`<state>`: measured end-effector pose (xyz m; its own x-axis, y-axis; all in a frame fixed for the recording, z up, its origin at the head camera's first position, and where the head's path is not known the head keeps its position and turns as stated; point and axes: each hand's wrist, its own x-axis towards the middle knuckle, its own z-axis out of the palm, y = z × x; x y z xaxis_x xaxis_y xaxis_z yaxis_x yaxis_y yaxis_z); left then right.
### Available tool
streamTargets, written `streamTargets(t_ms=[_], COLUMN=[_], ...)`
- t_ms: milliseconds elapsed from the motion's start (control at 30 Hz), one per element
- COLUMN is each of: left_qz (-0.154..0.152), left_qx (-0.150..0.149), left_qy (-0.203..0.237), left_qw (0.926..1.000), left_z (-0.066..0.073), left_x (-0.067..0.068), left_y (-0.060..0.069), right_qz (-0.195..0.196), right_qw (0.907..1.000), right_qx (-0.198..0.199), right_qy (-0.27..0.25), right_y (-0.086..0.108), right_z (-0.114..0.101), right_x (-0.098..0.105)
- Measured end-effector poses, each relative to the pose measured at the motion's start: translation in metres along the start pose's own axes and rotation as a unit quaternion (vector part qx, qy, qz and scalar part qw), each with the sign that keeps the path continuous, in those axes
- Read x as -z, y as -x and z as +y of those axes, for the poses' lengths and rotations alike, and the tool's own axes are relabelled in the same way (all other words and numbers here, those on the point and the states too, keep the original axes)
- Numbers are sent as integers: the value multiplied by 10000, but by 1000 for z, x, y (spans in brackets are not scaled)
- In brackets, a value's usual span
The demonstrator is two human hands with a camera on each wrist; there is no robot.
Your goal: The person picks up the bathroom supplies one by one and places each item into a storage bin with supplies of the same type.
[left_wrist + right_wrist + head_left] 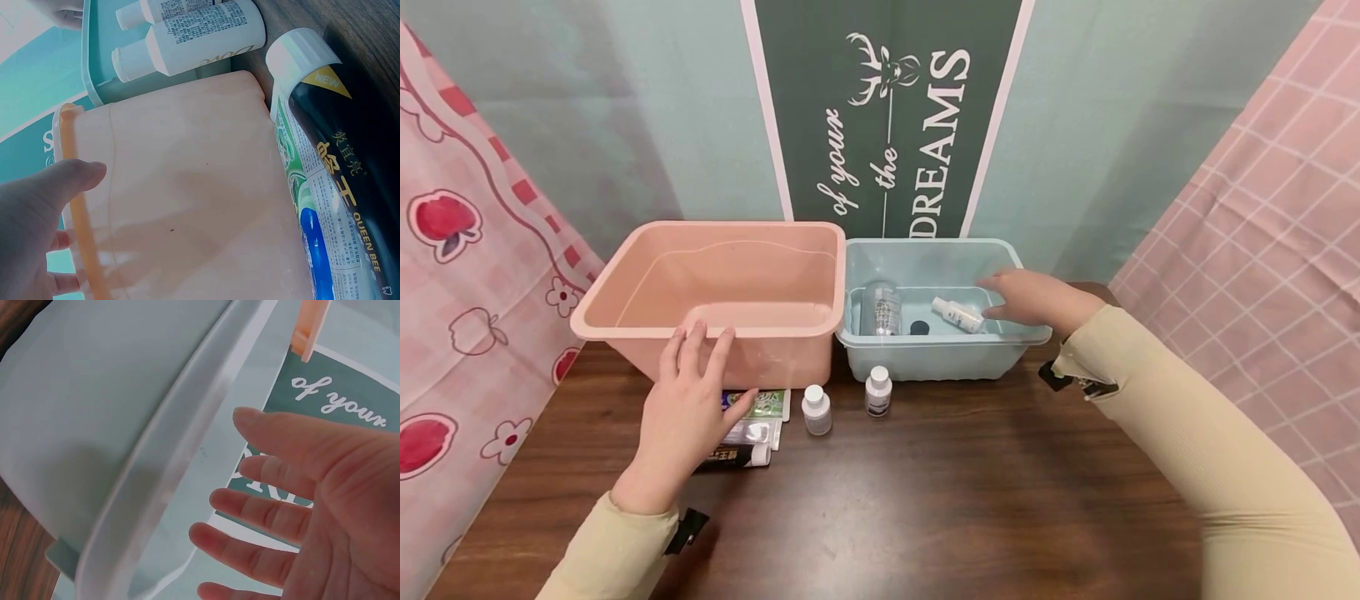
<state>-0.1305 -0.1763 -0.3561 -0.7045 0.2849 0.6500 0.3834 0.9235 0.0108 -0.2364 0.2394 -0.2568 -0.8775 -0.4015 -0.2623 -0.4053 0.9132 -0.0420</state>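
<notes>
My left hand (688, 408) is at the front rim of the pink bin (760, 358), fingers extended over the edge. In the left wrist view its thumb (87, 175) shows in front of the bin's outer wall. Over the right end of the light blue bin (936, 362) is my right hand (1030, 297), with spread, relaxed fingers and nothing in the palm in the right wrist view. Close to its fingertips, a small white bottle (958, 316) lies in the blue bin. A clear bottle (881, 310) lies at that bin's left side.
Two white capped bottles, a left one (817, 411) and a right one (878, 392), stand before the bins. Beside the left hand lie a black tube (733, 456), a clear-and-white pack (752, 433) and a green tube (767, 404). Printed curtains (700, 108) hang behind.
</notes>
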Motion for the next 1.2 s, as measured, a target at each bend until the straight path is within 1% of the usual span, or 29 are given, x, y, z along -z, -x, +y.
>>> streamTargets(t_ms=[167,467,533,767,867,1033,1200], left_qz=[7,91,71,-53,-58,-31,-26], left_qx=[10,-87,-81,20,18,-61,-19], left_qy=[-12,-38,-27,-11,-17,-35,-41], left_qw=[10000,9999,9999,10000,10000,10000,10000], left_z=[0,0,0,1,1,2,2], left_x=[-1,2,2,1,0,-1,0], left_y=[1,-1,-1,1,1,0,0], right_qz=[16,119,152,466,525,524,645], right_qw=[10000,9995,9995,9981,9975,9978,9968], right_qx=[-62,-126,-87,292,385,306,387], right_qy=[71,253,266,264,257,282,286], right_y=[4,15,17,27,31,36,41], right_z=[-7,-19,-21,-22,-24,-27,-30], right_x=[1,0,-1,-6,-7,-8,-8])
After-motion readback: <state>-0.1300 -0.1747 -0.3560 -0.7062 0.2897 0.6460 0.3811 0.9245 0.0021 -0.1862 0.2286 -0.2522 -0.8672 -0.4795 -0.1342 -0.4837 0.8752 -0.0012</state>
